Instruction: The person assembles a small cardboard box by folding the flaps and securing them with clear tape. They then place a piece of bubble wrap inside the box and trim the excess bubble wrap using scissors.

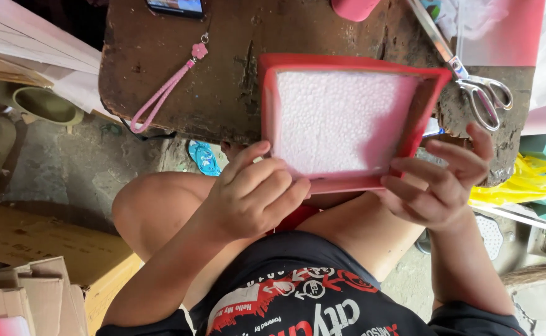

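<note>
The left hand (254, 196) curls shut over the near rim of a red-edged foam tray (341, 121); the right hand (438, 183) pinches its near right corner, fingers half spread. The tray looks light, stiff and crumbly, best held by its rims. Beyond, it overhangs the worn table (223, 68), with scissors (472, 81) close on the right.

Both hands are raised above the knees, left hand (254, 196) curled closed, right hand (441, 180) fingers spread.

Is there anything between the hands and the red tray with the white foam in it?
No. Both the left hand and the right hand already touch the near edge of the red tray; nothing sits between them.
</note>
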